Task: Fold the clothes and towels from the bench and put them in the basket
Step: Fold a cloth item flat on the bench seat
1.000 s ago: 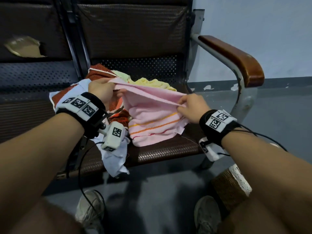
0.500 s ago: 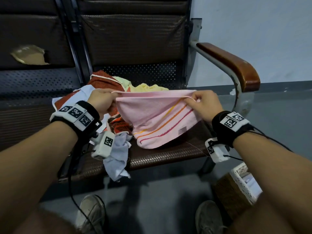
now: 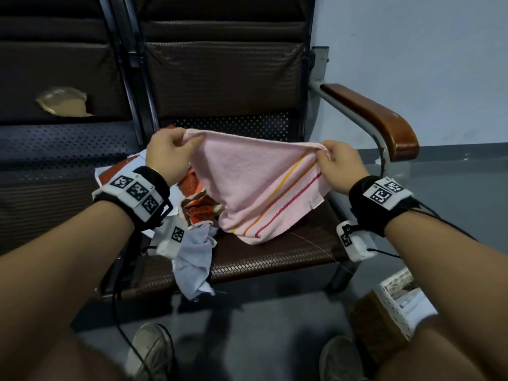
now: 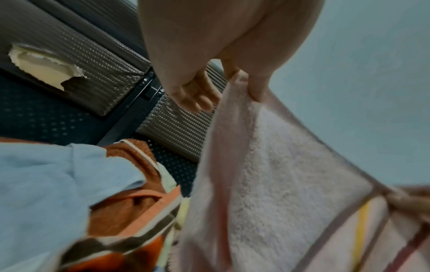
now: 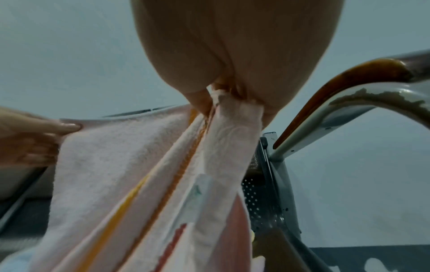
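Observation:
A pink towel (image 3: 255, 185) with yellow, orange and red stripes hangs stretched above the bench seat (image 3: 269, 259). My left hand (image 3: 167, 155) pinches its upper left corner, thumb on top (image 4: 256, 86). My right hand (image 3: 338, 166) pinches the upper right corner, bunched between its fingers (image 5: 223, 95). The towel's lower end rests on the seat. Under and left of it lies a pile of clothes (image 3: 198, 204): an orange-brown patterned piece (image 4: 130, 198) and a light blue cloth (image 3: 192, 259) that hangs over the seat's front edge. A white woven basket (image 3: 395, 301) stands on the floor at lower right, partly hidden by my right forearm.
The bench has a dark backrest (image 3: 220, 75) with a torn patch (image 3: 63, 103) on the left seat. A wooden armrest (image 3: 376, 119) on a metal frame stands close to my right hand. My two shoes (image 3: 151, 350) are on the grey floor in front.
Both hands have lifted the pink towel and drawn its top edge out taut. The right hand went up and to the right; the towel now hangs mostly clear of the pile.

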The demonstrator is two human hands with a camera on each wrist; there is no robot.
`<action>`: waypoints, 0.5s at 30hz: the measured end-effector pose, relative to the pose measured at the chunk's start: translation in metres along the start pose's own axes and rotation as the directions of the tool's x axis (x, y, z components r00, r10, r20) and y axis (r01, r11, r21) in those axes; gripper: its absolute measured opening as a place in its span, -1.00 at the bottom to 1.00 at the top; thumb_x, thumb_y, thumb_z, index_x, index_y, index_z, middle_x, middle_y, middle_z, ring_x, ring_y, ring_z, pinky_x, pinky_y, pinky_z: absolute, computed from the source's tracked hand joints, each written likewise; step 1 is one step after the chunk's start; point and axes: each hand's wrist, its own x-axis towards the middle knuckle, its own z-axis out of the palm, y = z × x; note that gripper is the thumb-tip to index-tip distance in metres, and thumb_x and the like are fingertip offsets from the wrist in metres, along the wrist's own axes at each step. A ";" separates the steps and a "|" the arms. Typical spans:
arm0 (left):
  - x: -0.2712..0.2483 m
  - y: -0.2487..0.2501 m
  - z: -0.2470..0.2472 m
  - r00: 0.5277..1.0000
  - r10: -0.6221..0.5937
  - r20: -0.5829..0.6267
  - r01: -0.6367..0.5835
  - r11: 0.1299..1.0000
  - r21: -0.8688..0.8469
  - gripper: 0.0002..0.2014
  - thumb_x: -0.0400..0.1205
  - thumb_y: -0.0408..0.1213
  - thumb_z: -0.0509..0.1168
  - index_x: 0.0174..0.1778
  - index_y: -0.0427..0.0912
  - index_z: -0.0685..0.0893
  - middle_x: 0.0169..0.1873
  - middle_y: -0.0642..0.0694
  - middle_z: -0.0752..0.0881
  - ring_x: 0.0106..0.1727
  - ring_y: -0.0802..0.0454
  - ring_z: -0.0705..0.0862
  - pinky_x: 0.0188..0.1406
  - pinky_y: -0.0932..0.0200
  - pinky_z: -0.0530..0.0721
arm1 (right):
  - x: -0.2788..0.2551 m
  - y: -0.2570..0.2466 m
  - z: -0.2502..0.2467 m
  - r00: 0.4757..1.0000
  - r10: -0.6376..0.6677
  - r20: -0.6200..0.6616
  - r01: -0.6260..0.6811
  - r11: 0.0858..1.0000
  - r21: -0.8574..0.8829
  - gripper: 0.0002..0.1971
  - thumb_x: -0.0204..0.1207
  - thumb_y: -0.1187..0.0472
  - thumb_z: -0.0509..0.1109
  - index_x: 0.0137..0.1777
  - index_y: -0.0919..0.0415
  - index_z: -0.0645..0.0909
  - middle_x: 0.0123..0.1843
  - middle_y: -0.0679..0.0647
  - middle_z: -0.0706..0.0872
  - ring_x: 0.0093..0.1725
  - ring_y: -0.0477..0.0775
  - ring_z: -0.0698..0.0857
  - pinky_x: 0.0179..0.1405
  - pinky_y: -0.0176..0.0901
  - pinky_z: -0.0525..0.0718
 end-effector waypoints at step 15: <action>0.048 0.088 -0.039 0.981 -0.079 -0.178 0.056 0.990 -0.129 -0.46 0.49 0.18 0.37 -0.58 -0.15 0.42 -0.61 0.06 0.23 -0.49 0.03 0.25 -0.45 0.12 0.23 | 0.033 -0.059 -0.092 0.996 0.088 0.018 -0.088 0.929 0.358 -0.56 0.57 -0.17 0.42 -0.50 -0.01 0.73 -0.55 -0.23 0.66 -0.54 -0.27 0.60 -0.49 -0.41 0.54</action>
